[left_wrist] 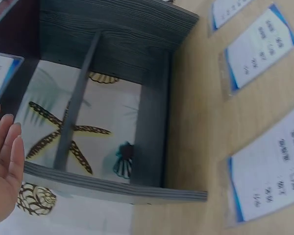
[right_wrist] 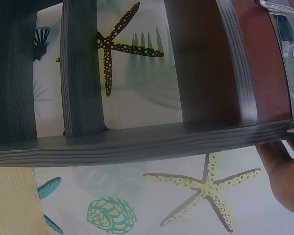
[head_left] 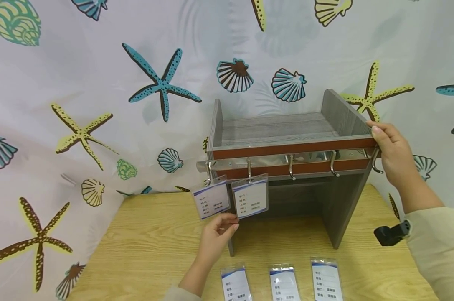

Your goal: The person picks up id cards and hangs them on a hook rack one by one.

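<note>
A grey wooden shelf (head_left: 279, 127) with a metal strip of hooks (head_left: 291, 167) stands on the table. Two badge holders hang at its left end: one on the leftmost hook (head_left: 211, 198), and a second badge holder (head_left: 251, 196) beside it. My left hand (head_left: 215, 236) is just below the second one, fingertips at its lower left corner. In the left wrist view, the fingers (left_wrist: 5, 147) look fairly straight, near the edge of a badge holder (left_wrist: 2, 73). My right hand (head_left: 394, 154) grips the shelf's upper right side, thumb on the front edge.
Three more badge holders lie in a row on the wooden table (head_left: 155, 234) before the shelf: a left one (head_left: 236, 286), a middle one (head_left: 284, 284) and a right one (head_left: 326, 280). A cloth (head_left: 99, 62) with starfish and shells hangs behind.
</note>
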{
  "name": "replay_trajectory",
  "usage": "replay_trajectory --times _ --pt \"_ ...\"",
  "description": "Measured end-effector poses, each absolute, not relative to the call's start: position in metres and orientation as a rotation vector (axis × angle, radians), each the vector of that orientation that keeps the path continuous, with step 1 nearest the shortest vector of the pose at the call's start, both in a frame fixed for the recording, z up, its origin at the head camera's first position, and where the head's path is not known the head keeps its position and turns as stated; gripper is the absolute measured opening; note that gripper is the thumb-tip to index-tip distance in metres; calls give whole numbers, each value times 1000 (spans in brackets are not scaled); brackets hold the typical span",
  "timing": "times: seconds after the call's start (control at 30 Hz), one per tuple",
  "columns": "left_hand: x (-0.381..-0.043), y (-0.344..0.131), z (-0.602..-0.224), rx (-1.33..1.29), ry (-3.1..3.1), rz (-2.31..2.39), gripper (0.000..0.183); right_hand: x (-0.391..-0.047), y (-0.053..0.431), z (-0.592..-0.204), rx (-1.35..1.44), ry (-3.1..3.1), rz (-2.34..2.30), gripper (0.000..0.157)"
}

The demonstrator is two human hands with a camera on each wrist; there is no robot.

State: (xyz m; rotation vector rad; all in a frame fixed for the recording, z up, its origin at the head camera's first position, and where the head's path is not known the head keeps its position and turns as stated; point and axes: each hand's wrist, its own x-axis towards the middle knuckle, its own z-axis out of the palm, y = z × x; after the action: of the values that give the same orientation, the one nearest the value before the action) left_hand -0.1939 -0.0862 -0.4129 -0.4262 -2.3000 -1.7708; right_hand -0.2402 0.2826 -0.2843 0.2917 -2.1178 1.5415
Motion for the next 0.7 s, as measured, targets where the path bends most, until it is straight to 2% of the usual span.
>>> replay_trajectory --times 0.27,0.7 --pt "-200 -101 -461 -386 -2428 -1729 18 -240 282 -284 287 -2112 1547 32" --pt "-198 -119 -510 -328 -2572 -1707 24 -239 283 -282 298 -2129 1535 34"
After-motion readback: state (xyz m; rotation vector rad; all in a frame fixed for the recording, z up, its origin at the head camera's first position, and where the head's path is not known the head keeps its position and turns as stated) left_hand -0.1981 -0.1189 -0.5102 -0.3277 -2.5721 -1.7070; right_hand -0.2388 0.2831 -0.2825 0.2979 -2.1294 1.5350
